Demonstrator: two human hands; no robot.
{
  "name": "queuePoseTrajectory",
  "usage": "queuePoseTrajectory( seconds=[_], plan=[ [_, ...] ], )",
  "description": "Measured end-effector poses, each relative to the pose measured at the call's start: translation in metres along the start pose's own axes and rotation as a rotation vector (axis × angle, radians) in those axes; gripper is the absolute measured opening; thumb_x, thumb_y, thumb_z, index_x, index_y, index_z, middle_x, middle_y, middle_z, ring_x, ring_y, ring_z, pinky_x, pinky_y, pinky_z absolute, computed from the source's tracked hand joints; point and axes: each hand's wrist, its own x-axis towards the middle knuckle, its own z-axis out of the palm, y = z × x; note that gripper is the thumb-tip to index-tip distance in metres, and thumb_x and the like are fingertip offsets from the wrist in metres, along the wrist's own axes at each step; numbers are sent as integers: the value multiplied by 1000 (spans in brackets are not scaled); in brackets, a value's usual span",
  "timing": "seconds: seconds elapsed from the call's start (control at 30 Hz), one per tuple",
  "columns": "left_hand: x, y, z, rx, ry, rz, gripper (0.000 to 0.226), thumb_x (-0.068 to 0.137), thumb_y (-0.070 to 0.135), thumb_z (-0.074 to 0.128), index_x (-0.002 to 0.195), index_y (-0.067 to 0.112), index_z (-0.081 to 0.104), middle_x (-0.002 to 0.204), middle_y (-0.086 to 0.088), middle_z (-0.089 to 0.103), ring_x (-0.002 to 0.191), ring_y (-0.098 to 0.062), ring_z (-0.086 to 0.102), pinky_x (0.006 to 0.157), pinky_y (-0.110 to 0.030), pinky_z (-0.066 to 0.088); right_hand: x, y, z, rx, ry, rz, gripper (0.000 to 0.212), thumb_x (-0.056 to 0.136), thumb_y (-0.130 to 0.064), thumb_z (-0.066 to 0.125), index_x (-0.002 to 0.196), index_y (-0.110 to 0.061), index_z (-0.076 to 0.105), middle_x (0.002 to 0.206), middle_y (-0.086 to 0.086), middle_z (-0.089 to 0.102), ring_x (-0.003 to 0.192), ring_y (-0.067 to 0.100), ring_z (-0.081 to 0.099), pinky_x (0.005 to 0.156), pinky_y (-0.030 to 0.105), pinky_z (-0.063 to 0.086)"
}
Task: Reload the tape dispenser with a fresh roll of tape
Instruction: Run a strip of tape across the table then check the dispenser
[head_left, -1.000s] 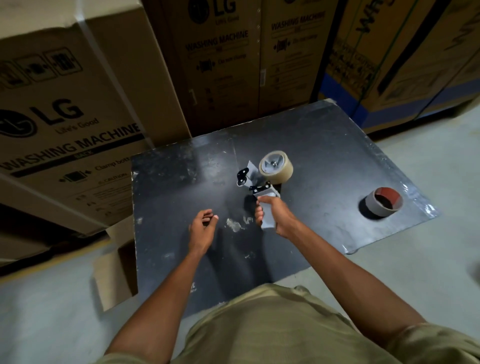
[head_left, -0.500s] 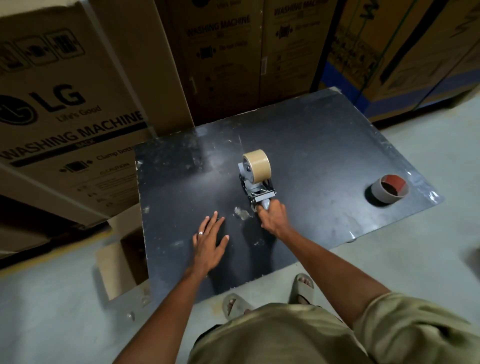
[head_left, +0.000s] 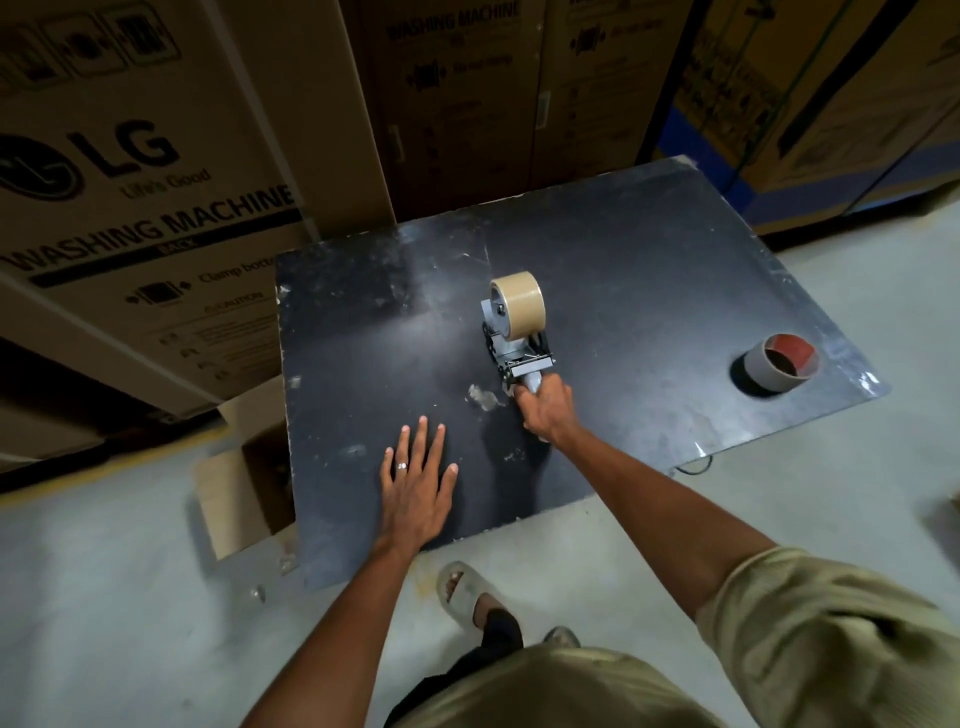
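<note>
A grey tape dispenser (head_left: 511, 351) stands on the black table (head_left: 649, 291) near its middle, with a tan roll of tape (head_left: 519, 300) mounted on its hub at the far end. My right hand (head_left: 545, 410) is wrapped around the dispenser's handle at the near end. My left hand (head_left: 418, 486) lies flat on the table with fingers spread, a ring on one finger, about a hand's width left of the dispenser. A nearly used-up tape core (head_left: 782, 362), grey outside and red inside, sits near the table's right edge.
Large cardboard washing-machine boxes (head_left: 156, 197) stand close behind and to the left of the table. An open small carton (head_left: 244, 483) sits on the floor at the table's left corner. My sandalled foot (head_left: 462, 592) is on the grey floor under the near edge.
The dispenser went from tilted with the roll's face showing to standing upright on the table. My left hand opened and came down flat on the table. The camera moved back.
</note>
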Motion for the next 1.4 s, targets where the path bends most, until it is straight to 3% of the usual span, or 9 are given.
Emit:
queuePoseTrajectory(
  seconds=[0.17, 0.33, 0.5, 0.67, 0.8, 0.93, 1.2, 1.4],
  plan=[
    [0, 7, -2, -22, -57, -27, 73, 92, 61, -1, 159, 31, -3, 167, 4, -15, 155, -23, -11, 123, -50, -2, -26, -6, -12, -23, -1, -22, 66, 69, -61, 49, 95, -2, 61, 94, 24, 70, 81, 41, 70, 73, 50, 60],
    [-5, 13, 0, -33, -82, -53, 65, 103, 54, 17, 159, 30, -6, 167, 2, -17, 154, -25, -15, 123, -53, -4, -60, -2, -21, -44, -25, 9, 43, 90, -36, 62, 106, 4, 59, 108, 28, 65, 97, 44, 63, 78, 42, 48],
    [-18, 20, 3, -19, -74, -61, 67, 102, 56, 17, 159, 29, -7, 167, -1, -17, 154, -27, -15, 123, -54, -4, -58, 5, -21, -28, -25, -14, 61, 73, -55, 52, 100, -1, 61, 98, 24, 68, 87, 42, 68, 76, 45, 57],
    [-28, 21, 9, 10, -76, -60, 71, 97, 63, 4, 158, 29, -11, 166, -3, -18, 154, -29, -15, 122, -55, -4, -74, 18, -24, -57, -32, -5, 47, 85, -43, 61, 103, 0, 60, 101, 21, 66, 88, 41, 65, 79, 48, 56],
    [-30, 24, 10, 5, -70, -68, 67, 102, 57, 14, 158, 29, -10, 166, -4, -18, 153, -30, -15, 122, -56, -3, -79, 41, -19, -27, -26, -5, 58, 72, -57, 52, 94, -5, 62, 95, 18, 70, 79, 37, 69, 70, 47, 60],
    [-33, 26, 11, -23, -70, -61, 67, 103, 55, 16, 158, 27, -9, 166, -4, -19, 153, -30, -17, 123, -54, -6, -98, 51, -24, -37, -32, -36, 44, 79, -46, 57, 91, -3, 61, 91, 19, 68, 81, 36, 67, 65, 43, 56],
    [-47, 35, 21, -14, -72, -66, 68, 102, 56, 14, 158, 25, -9, 166, -6, -19, 153, -31, -17, 123, -53, -5, -112, 65, -25, -18, -31, -41, 40, 86, -40, 61, 91, 0, 60, 93, 21, 67, 83, 37, 65, 65, 35, 42],
    [-54, 42, 23, -18, -80, -81, 67, 103, 54, 14, 158, 24, -10, 166, -5, -20, 152, -30, -18, 123, -51, -7, -124, 68, -27, -13, -30, -35, 37, 89, -36, 63, 93, 1, 60, 96, 22, 68, 86, 38, 65, 67, 34, 41]
  ],
)
